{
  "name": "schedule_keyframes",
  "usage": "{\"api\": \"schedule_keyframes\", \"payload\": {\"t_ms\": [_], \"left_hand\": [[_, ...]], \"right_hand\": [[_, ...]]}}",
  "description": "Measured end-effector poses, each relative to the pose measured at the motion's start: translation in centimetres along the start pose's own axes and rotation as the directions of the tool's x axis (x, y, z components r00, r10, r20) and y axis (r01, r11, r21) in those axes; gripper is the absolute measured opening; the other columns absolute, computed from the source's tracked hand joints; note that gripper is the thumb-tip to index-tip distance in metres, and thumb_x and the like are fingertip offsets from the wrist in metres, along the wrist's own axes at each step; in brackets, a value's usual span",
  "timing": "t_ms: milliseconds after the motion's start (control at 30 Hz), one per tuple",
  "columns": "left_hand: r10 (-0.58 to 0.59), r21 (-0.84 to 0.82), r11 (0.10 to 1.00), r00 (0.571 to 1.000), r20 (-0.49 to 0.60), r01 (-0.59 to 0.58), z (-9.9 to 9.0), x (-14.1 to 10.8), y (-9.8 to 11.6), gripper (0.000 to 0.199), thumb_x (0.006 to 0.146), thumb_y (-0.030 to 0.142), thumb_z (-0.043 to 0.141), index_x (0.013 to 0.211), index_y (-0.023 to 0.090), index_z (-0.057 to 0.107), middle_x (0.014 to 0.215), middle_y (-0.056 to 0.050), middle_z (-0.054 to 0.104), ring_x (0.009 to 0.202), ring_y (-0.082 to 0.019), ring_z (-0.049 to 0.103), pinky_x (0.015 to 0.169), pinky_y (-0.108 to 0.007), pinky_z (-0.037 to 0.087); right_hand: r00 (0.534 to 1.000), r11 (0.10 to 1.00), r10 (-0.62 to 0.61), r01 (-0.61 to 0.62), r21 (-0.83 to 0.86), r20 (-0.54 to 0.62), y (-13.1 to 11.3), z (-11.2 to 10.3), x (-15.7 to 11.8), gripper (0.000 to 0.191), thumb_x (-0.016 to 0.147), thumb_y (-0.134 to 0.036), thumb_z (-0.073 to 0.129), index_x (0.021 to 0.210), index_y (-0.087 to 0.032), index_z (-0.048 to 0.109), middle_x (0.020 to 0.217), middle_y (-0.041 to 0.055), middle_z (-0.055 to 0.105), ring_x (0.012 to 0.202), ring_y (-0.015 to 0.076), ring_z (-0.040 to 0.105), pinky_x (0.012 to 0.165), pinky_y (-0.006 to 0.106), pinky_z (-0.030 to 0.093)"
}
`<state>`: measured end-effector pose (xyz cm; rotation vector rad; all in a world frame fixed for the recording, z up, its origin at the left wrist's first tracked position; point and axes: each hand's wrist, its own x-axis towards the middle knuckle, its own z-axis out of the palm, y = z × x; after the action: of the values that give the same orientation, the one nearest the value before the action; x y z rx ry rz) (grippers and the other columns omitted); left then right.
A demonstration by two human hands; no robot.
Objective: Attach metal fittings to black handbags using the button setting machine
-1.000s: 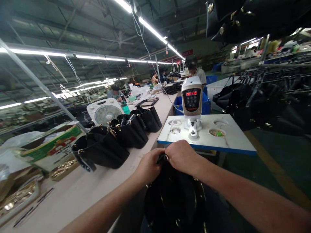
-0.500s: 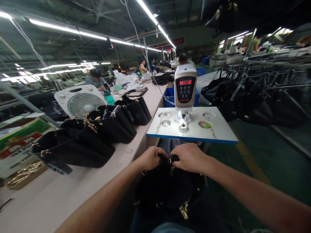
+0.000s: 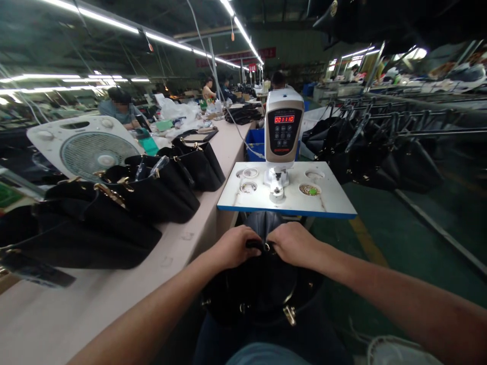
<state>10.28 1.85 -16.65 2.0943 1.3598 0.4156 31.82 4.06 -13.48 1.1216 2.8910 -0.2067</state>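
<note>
black bag (image 3: 262,286) below both; left hand (image 3: 239,247); right hand (image 3: 292,244); curled, pinching its top

Strip lights (image 3: 110,22) glow above a green floor (image 3: 403,248) and a long pale table (image 3: 110,291)

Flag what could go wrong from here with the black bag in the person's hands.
The left hand and right hand grip the black bag at its far rim, close to a gold ring; if either slips, the ring may catch the skin.
The gold clasp on the bag's near side might scuff its dark material if the bag folds.
Small parts lie uncovered in the white tabletop ahead; a knock could scatter them.
</note>
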Motion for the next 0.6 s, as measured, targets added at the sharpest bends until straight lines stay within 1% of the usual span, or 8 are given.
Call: {"api": "schedule_keyframes", "payload": {"t_ms": [67, 133, 233, 333, 400, 500, 567, 600], "left_hand": [[0.030, 0.051, 0.998, 0.990, -0.140, -0.023, 0.5, -0.2, 0.6, 0.025, 0.083, 0.027, 0.073, 0.106, 0.022, 0.079, 0.108, -0.007, 0.076, 0.107, -0.026, 0.065, 0.095, -0.036, 0.048], [0.034, 0.034, 0.999, 0.970, -0.240, -0.026, 0.8, -0.4, 1.0, 0.019, 0.084, 0.025, 0.072, 0.102, 0.022, 0.079, 0.105, -0.006, 0.076, 0.103, -0.024, 0.066, 0.092, -0.035, 0.049], [-0.015, -0.019, 1.000, 0.957, -0.288, 0.010, 0.9, -0.6, 1.4, 0.022, 0.078, 0.020, 0.078, 0.100, 0.023, 0.079, 0.106, -0.005, 0.077, 0.103, -0.024, 0.065, 0.092, -0.035, 0.049], [-0.127, -0.026, 0.992, 0.956, -0.265, 0.124, 0.6, -0.9, 1.6, 0.015, 0.078, 0.022, 0.076, 0.092, 0.021, 0.079, 0.092, -0.006, 0.074, 0.093, -0.024, 0.065, 0.081, -0.034, 0.047], [-0.181, -0.040, 0.983, 0.959, -0.217, 0.177, 0.1, -1.0, 1.7, 0.009, 0.078, 0.024, 0.074, 0.084, 0.019, 0.079, 0.081, -0.005, 0.070, 0.082, -0.021, 0.063, 0.072, -0.032, 0.044], [-0.193, -0.077, 0.980, 0.973, -0.125, 0.184, -1.3, -0.9, 1.9, 0.006, 0.072, 0.023, 0.074, 0.073, 0.017, 0.075, 0.066, 0.000, 0.063, 0.066, -0.016, 0.056, 0.061, -0.029, 0.037], [-0.192, -0.111, 0.977, 0.979, -0.063, 0.184, -2.3, -0.7, 2.1, 0.008, 0.069, 0.023, 0.075, 0.068, 0.016, 0.071, 0.060, 0.002, 0.058, 0.059, -0.014, 0.051, 0.055, -0.027, 0.032], [-0.187, -0.129, 0.975, 0.982, -0.036, 0.181, -2.8, -0.6, 2.3, 0.010, 0.068, 0.024, 0.076, 0.066, 0.016, 0.069, 0.059, 0.003, 0.057, 0.058, -0.013, 0.049, 0.053, -0.027, 0.031]], "right_hand": [[0.999, 0.999, -0.003, 0.005, 0.048, -0.038, 0.3, -0.5, 0.3, 0.024, 0.090, -0.020, 0.055, 0.088, -0.022, 0.078, 0.090, 0.0070, 0.080, 0.088, 0.0239, 0.073, 0.072, 0.031, 0.044], [0.997, 0.993, -0.028, 0.036, 0.110, -0.074, 0.6, -1.0, 0.7, 0.023, 0.090, -0.020, 0.056, 0.086, -0.023, 0.078, 0.085, 0.0042, 0.079, 0.085, 0.0207, 0.072, 0.069, 0.029, 0.041], [0.991, 0.973, -0.080, 0.102, 0.209, -0.109, 0.9, -1.7, 1.1, 0.021, 0.087, -0.017, 0.059, 0.086, -0.025, 0.079, 0.081, 0.0001, 0.077, 0.080, 0.0166, 0.069, 0.068, 0.027, 0.038], [0.994, 0.949, -0.078, 0.099, 0.301, -0.079, 0.8, -1.8, 1.3, 0.021, 0.086, -0.017, 0.061, 0.088, -0.026, 0.079, 0.079, -0.0021, 0.076, 0.078, 0.0146, 0.067, 0.069, 0.025, 0.040], [0.998, 0.948, -0.038, 0.049, 0.314, -0.039, 0.4, -1.6, 1.2, 0.019, 0.087, -0.020, 0.061, 0.090, -0.026, 0.079, 0.082, -0.0020, 0.077, 0.081, 0.0157, 0.068, 0.070, 0.025, 0.042], [0.999, 0.984, 0.016, -0.011, 0.178, -0.031, -0.3, -1.1, 0.6, 0.020, 0.084, -0.026, 0.066, 0.101, -0.025, 0.077, 0.100, 0.0032, 0.078, 0.094, 0.0225, 0.071, 0.074, 0.029, 0.045], [0.997, 0.995, 0.035, -0.028, 0.098, -0.069, -0.7, -0.8, 0.0, 0.027, 0.082, -0.026, 0.070, 0.108, -0.024, 0.074, 0.111, 0.0065, 0.076, 0.102, 0.0267, 0.070, 0.077, 0.032, 0.047], [0.995, 0.994, 0.045, -0.035, 0.103, -0.093, -0.8, -0.6, -0.4, 0.027, 0.082, -0.027, 0.070, 0.109, -0.024, 0.073, 0.112, 0.0065, 0.075, 0.103, 0.0271, 0.070, 0.079, 0.033, 0.048]]}}
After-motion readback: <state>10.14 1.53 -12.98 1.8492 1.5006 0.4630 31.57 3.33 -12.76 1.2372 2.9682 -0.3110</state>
